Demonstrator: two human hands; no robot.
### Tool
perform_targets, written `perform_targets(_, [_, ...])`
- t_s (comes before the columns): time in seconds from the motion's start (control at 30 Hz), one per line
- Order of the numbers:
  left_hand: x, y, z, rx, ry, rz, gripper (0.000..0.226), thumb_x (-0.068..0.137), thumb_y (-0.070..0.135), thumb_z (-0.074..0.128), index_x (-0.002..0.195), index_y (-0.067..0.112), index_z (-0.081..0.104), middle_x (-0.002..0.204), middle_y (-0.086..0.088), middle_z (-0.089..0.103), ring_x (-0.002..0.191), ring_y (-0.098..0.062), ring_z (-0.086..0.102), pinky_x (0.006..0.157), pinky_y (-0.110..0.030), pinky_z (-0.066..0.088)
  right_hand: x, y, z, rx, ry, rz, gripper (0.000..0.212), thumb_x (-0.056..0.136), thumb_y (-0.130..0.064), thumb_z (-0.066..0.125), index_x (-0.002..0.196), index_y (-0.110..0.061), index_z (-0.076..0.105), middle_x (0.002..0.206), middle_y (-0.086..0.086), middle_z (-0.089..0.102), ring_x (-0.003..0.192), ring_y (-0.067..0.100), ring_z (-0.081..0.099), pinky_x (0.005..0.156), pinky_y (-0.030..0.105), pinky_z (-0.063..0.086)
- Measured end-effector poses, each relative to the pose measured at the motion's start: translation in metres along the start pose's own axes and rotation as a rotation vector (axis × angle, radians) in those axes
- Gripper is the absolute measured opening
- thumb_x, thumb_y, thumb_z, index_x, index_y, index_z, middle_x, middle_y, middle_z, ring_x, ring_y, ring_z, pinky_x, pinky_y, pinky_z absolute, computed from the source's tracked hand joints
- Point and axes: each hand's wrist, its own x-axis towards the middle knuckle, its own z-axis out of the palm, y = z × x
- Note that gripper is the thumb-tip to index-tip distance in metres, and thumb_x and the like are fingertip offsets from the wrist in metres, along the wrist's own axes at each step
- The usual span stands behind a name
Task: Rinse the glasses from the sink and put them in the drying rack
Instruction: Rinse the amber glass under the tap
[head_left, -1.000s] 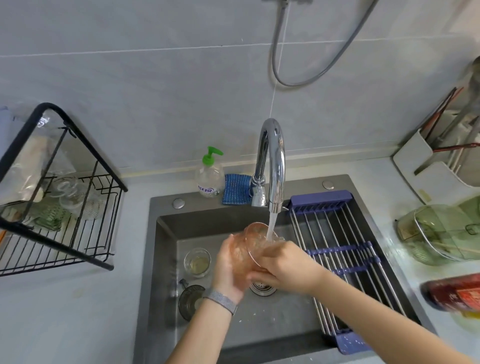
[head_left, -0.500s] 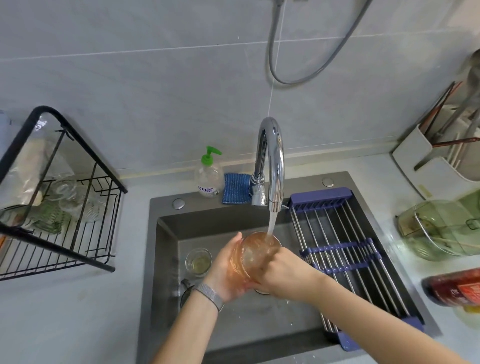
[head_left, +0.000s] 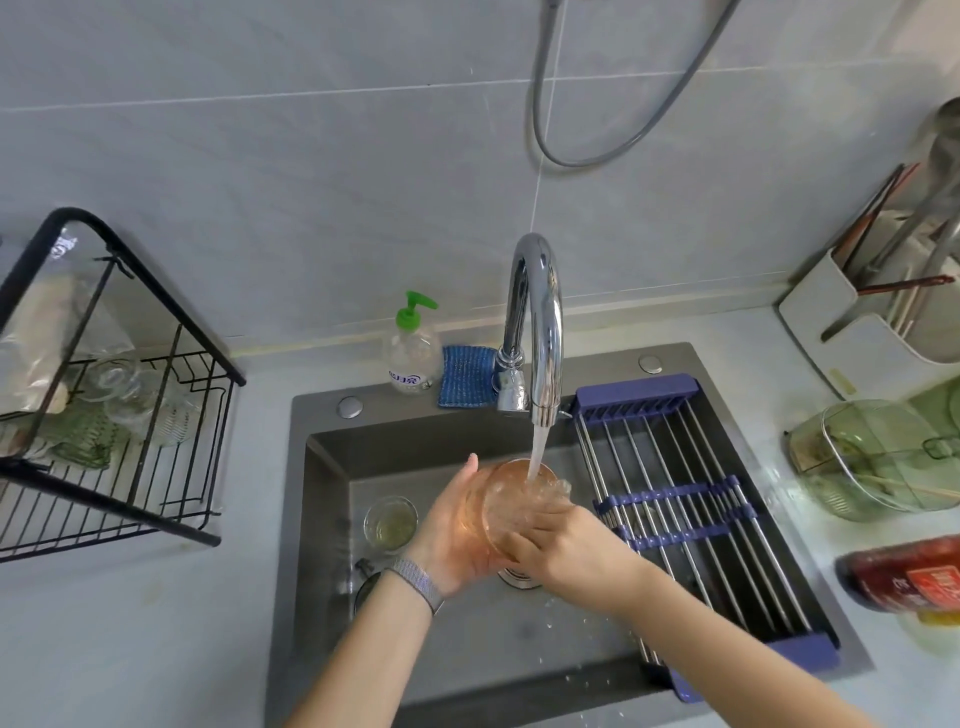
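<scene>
In the head view, both hands hold an orange glass (head_left: 511, 506) over the middle of the sink (head_left: 332, 499), its mouth tipped up under the tap (head_left: 537, 322) so the running water (head_left: 536, 451) falls straight inside. The left hand (head_left: 457, 535) wraps its fingers around the glass's left side, while the right hand (head_left: 563, 540) grips the lower right of it, fingers curled against the wall (probably to turn or rub it as it fills). A small clear glass (head_left: 390, 522) stands upright near the sink's left wall with yellowish liquid in it, and a dark one (head_left: 366, 587) sits just in front of it, half hidden by the left wrist; both look unrinsed. The black drying rack (head_left: 119, 415) stands on the counter past the sink's left edge, with several glasses (head_left: 130, 400) in it already, so I judge the task partly done.
</scene>
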Motion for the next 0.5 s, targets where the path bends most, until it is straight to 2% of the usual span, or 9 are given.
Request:
perform_targets(0.1, [0.0,0.002,0.007,-0.031,0.025,0.03,0.063,0.093,0.053,0.039,0.105,0.002,0.074,0.102,-0.018,0.072,0.089,-0.028,0.07,0.071,-0.035,0.057,0.001,0.004,0.002,0.053,-0.028,0.07,0.019,0.084,-0.02,0.073,0.079,-0.012,0.057,0.059,-0.002,0.059,0.059,0.021,0.058,0.06,0.031,0.052])
perform_targets(0.17, [0.001,-0.003,0.013,-0.095,0.054,0.105,0.059,0.094,0.047,0.039,0.093,0.002,0.076,0.089,-0.016,0.074,0.078,-0.026,0.072,0.063,-0.03,0.057,0.004,0.003,-0.004,0.181,-0.046,0.228,0.033,0.096,-0.037,0.058,0.072,-0.015,0.062,0.063,-0.003,0.061,0.068,0.019,0.06,0.075,0.032,0.053])
perform_targets(0.23, [0.005,-0.01,0.007,-0.168,0.079,0.158,0.062,0.098,0.047,0.034,0.088,0.004,0.079,0.089,-0.015,0.074,0.077,-0.024,0.073,0.063,-0.03,0.058,0.005,-0.004,-0.013,0.382,-0.028,0.425,0.041,0.103,-0.042,0.043,0.079,-0.019,0.067,0.082,-0.008,0.069,0.088,0.013,0.063,0.099,0.037,0.044])
perform_targets(0.27, [0.003,-0.011,0.007,-0.195,0.071,0.141,0.063,0.097,0.048,0.035,0.09,0.005,0.079,0.095,-0.016,0.074,0.081,-0.025,0.072,0.067,-0.032,0.059,0.004,-0.009,-0.015,0.431,0.053,0.534,0.038,0.103,-0.039,0.042,0.081,-0.022,0.067,0.088,-0.011,0.07,0.092,0.009,0.063,0.103,0.04,0.04])
perform_targets(0.33, [-0.001,-0.011,0.006,-0.215,0.077,0.125,0.062,0.093,0.051,0.04,0.098,0.002,0.077,0.107,-0.021,0.071,0.088,-0.031,0.071,0.075,-0.038,0.059,0.004,-0.02,-0.013,0.484,0.272,0.757,0.008,0.094,-0.03,0.057,0.089,-0.028,0.062,0.095,-0.017,0.066,0.093,0.006,0.062,0.096,0.041,0.045])
perform_targets(0.37, [0.0,-0.011,0.004,-0.205,0.095,0.126,0.061,0.091,0.05,0.042,0.103,0.0,0.075,0.111,-0.024,0.069,0.089,-0.032,0.07,0.074,-0.04,0.059,0.007,-0.024,-0.012,0.516,0.316,0.878,0.016,0.085,-0.023,0.066,0.096,-0.031,0.059,0.101,-0.017,0.061,0.096,0.008,0.06,0.089,0.039,0.05])
perform_targets(0.43, [-0.004,-0.012,0.009,-0.134,0.122,0.104,0.063,0.087,0.05,0.049,0.12,-0.001,0.067,0.123,-0.026,0.063,0.095,-0.033,0.067,0.076,-0.042,0.056,0.014,-0.019,-0.008,0.628,0.21,1.035,0.055,0.07,-0.012,0.074,0.117,-0.033,0.054,0.114,-0.01,0.047,0.103,0.014,0.055,0.085,0.034,0.054])
perform_targets(0.47, [-0.008,-0.013,0.013,-0.112,0.127,0.089,0.063,0.087,0.049,0.051,0.124,0.0,0.064,0.125,-0.025,0.062,0.097,-0.033,0.066,0.077,-0.042,0.055,0.02,-0.013,-0.009,0.642,0.086,1.097,0.062,0.07,-0.011,0.073,0.125,-0.031,0.053,0.116,-0.006,0.046,0.103,0.014,0.055,0.085,0.031,0.054])
perform_targets(0.5, [-0.009,-0.015,0.015,-0.109,0.136,0.065,0.059,0.087,0.048,0.052,0.122,0.002,0.066,0.12,-0.023,0.066,0.094,-0.031,0.068,0.076,-0.042,0.057,0.027,-0.006,-0.011,0.641,-0.047,1.155,0.057,0.073,-0.012,0.07,0.124,-0.032,0.054,0.112,-0.003,0.051,0.099,0.015,0.059,0.084,0.032,0.055])
